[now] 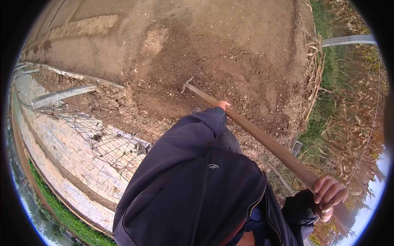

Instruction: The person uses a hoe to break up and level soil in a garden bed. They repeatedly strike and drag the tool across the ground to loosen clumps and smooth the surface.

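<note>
Both my hands are on one long-handled tool with a thick wooden handle (271, 144) that slants across my front. My left hand (223, 105) wraps the handle partway down, toward the far end. Near the butt end, at the lower right, my right hand (330, 196) grips it with the fingers curled over. A narrow T-shaped metal head (187, 85) sits at the far end, at or just above the loose brown soil (209, 70). Whether it is a rake, hoe or pick is too small to tell. A shoe tip (196, 110) shows beside my left sleeve.
Bent wire mesh (107, 140) and a concrete post (63, 96) lie at left, by a pale block surface (77, 147). Dry corn stalks (347, 123) line the right side, with a hollow block (296, 148) at their edge. Another post (349, 40) is at upper right.
</note>
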Demonstrator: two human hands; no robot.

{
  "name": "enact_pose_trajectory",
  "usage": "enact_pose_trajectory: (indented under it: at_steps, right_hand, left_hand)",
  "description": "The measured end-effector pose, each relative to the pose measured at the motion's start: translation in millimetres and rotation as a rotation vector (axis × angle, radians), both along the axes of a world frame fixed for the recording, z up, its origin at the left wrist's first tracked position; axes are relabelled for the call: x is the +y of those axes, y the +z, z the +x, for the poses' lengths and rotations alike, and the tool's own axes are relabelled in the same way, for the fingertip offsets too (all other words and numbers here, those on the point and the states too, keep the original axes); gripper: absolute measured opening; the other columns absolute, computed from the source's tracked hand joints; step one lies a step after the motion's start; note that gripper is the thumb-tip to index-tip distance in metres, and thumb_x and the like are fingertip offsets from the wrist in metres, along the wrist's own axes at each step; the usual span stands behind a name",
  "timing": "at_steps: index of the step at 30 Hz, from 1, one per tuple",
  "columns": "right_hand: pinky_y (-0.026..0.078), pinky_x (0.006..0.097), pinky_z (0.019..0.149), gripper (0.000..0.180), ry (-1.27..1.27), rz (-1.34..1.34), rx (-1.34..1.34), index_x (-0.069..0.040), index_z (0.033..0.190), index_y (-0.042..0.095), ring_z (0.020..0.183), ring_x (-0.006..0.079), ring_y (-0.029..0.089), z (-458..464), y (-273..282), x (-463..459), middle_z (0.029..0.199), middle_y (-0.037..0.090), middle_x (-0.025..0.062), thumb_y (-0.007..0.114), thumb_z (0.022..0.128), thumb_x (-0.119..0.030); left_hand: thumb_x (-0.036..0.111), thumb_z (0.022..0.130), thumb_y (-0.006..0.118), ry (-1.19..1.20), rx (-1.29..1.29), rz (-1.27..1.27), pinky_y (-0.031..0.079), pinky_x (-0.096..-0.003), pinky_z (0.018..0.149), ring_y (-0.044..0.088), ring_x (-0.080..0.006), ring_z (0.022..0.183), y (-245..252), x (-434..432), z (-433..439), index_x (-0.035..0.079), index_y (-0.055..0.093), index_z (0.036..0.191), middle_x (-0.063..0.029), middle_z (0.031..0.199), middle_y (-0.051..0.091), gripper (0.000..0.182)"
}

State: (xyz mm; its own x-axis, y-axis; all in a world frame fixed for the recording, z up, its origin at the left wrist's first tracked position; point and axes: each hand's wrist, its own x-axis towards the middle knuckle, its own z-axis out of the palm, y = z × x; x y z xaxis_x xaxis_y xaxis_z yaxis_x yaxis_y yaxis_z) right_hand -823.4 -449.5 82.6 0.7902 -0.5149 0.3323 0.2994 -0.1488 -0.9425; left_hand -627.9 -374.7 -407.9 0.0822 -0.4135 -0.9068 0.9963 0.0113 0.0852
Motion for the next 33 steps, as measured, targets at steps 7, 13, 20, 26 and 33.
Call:
enact_pose_trajectory:
  at_steps: [7,13,20,26,33]
  right_hand:
    - [0.048,0.0204,0.056,0.026,0.2,-0.095,0.055,-0.015,0.073,0.054,0.052,0.0069,0.061,-12.4,62.5,-13.0,0.058,0.062,-0.0054,0.079,0.075,-0.017]
    - [0.05,0.0205,0.058,0.029,0.533,-0.08,-0.002,-0.012,0.08,0.056,0.055,0.0097,0.064,5.8,68.4,-27.9,0.063,0.066,-0.0025,0.083,0.071,-0.015]
    - [0.034,0.0246,0.064,0.028,-0.483,0.205,-0.313,-0.011,0.076,0.039,0.053,0.0076,0.036,-51.8,72.1,-7.0,0.059,0.035,-0.0045,0.064,0.088,-0.012]
    - [0.034,0.026,0.062,0.017,-0.374,0.227,-0.272,-0.01,0.086,0.044,0.053,0.0073,0.039,-35.3,19.8,-6.8,0.059,0.037,-0.0054,0.059,0.092,-0.013]
    - [0.043,0.0252,0.055,0.023,-0.075,0.176,-0.242,-0.01,0.097,0.049,0.05,0.0069,0.05,-12.8,-56.1,27.7,0.057,0.048,-0.0055,0.069,0.086,-0.016]
  left_hand:
    - [0.008,0.074,0.061,0.192,0.158,-0.046,0.051,-0.0406,0.062,0.053,-0.0255,0.062,58.1,-14.3,-57.3,0.007,0.048,0.075,-0.0065,0.065,0.048,0.013]
    - [0.009,0.074,0.061,0.273,0.251,-0.073,0.051,-0.0394,0.062,0.053,-0.0234,0.062,71.8,-2.5,-46.4,0.008,0.046,0.075,-0.0068,0.067,0.048,0.015]
    - [0.016,0.077,0.059,0.508,0.096,-0.135,0.051,-0.0426,0.062,0.055,-0.0261,0.059,39.8,4.7,-10.3,0.009,0.048,0.073,-0.0073,0.065,0.05,0.014]
    - [0.022,0.08,0.056,0.523,0.029,-0.193,0.05,-0.0479,0.064,0.055,-0.0308,0.062,-30.7,34.8,30.9,0.008,0.047,0.072,-0.0115,0.064,0.054,0.019]
    - [0.016,0.082,0.055,0.553,-0.09,-0.237,0.049,-0.0433,0.063,0.052,-0.0272,0.058,-83.0,137.1,58.4,0.01,0.045,0.063,-0.0056,0.058,0.049,0.022]
